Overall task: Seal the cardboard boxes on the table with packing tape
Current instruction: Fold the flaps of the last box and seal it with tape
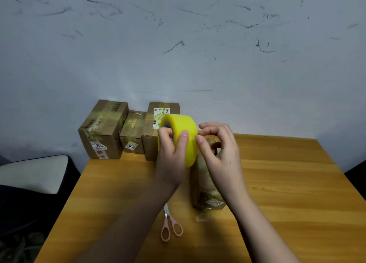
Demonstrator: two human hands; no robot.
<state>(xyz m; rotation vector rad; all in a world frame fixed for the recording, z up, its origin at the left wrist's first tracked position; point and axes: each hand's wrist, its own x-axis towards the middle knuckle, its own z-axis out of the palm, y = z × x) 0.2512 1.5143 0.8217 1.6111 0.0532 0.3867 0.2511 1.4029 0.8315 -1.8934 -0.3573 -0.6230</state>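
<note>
The fat yellow roll of packing tape (179, 138) was gripped by the left hand (172, 151) above the brown cardboard box (206, 185); beside that grip, its edge was pinched by the right hand (217, 144). The tape end could tear if picked unevenly.

Both hands raised together: left hand (172, 144) curled (thumb on top), right hand (218, 144) pinching with fingertips

Makeshift packing corner: scuffed wall (178, 35), wooden table (287, 183), labelled parcels (103, 130).
</note>
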